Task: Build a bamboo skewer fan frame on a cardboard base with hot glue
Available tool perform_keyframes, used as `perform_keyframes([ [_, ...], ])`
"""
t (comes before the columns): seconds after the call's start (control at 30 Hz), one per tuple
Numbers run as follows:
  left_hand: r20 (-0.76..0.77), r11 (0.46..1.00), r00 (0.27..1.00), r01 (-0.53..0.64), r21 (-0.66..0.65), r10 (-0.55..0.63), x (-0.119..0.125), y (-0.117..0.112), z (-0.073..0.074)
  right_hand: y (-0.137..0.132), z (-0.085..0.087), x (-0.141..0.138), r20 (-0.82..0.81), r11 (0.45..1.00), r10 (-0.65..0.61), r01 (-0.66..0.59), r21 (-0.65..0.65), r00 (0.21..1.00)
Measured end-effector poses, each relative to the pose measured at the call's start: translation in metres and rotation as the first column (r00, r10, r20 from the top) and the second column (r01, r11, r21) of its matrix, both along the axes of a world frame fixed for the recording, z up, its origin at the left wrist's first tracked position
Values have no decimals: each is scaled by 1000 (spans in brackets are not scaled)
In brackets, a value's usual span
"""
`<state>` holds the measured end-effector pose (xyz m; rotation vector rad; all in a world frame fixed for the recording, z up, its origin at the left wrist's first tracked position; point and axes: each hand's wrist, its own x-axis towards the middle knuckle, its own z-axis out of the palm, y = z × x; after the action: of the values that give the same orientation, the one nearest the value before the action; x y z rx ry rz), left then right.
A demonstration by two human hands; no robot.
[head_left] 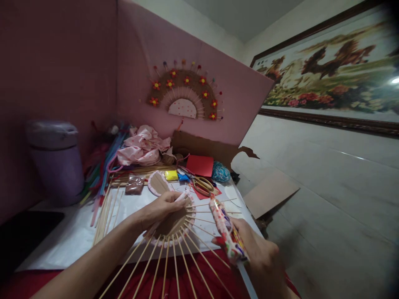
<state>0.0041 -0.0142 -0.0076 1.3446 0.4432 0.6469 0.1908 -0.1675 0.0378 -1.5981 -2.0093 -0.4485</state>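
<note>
My left hand (pixel 165 209) grips the upper left edge of a rounded cardboard piece (pixel 173 224) edged with pale pink fabric. Thin wooden sticks (pixel 168 265) fan out from its rim, toward me and to the right. My right hand (pixel 255 249) is wrapped round a hot glue gun (pixel 226 228) covered in a colourful pattern, and a translucent glue stick (pixel 247 280) comes out of its back end. The gun's tip points up and away, just right of the cardboard and above the sticks. A second fabric-edged cardboard piece (pixel 158 185) lies behind my left hand.
Scissors (pixel 202 185), red card (pixel 200 165), blue yarn (pixel 221 171), yellow (pixel 171 175) and brown packets (pixel 135 185) lie at the back. Pink fabric (pixel 143 147) is heaped behind loose sticks (pixel 104 211). A purple bin (pixel 57 166) stands left. A decorated fan (pixel 187 89) hangs on the pink board.
</note>
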Motion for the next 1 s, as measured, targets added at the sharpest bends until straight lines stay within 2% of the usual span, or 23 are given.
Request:
perform_keyframes([
  [0.07,-8,1000,1000,-2,0,2,0,1,-1,10,6,2,-33,991,40,-44,-126,999],
  [0.13,-29,1000,1000,-3,16,3,1,1,-2,24,16,5,-148,956,58,-97,-275,987],
  [0.2,-49,1000,999,6,30,-5,2,0,-2,39,26,8,-336,866,26,-189,-462,942],
  [0.27,-56,999,998,12,40,-9,3,0,-2,54,33,13,-523,732,-118,-281,-620,844],
  [0.3,-57,999,998,14,44,-11,3,-1,-1,60,36,16,-586,677,-180,-333,-657,790],
  [0.37,-58,998,998,10,56,-7,3,-1,-1,69,38,22,-675,608,-237,-435,-664,699],
  [0.53,-78,997,997,-1,77,7,3,1,-1,78,39,36,-768,567,-302,-541,-621,565],
  [0.6,-87,996,996,-5,87,13,3,1,-2,79,39,40,-778,551,-322,-562,-617,539],
  [0.7,-91,996,996,-13,89,21,3,1,-2,79,40,41,-751,540,-320,-539,-646,578],
  [0.9,-105,1000,994,-9,15,10,4,-1,-1,75,43,33,-582,512,-246,-406,-757,775],
  [1.0,-112,1000,994,-17,23,20,4,-1,-3,74,44,29,-511,526,-211,-344,-778,833],
])
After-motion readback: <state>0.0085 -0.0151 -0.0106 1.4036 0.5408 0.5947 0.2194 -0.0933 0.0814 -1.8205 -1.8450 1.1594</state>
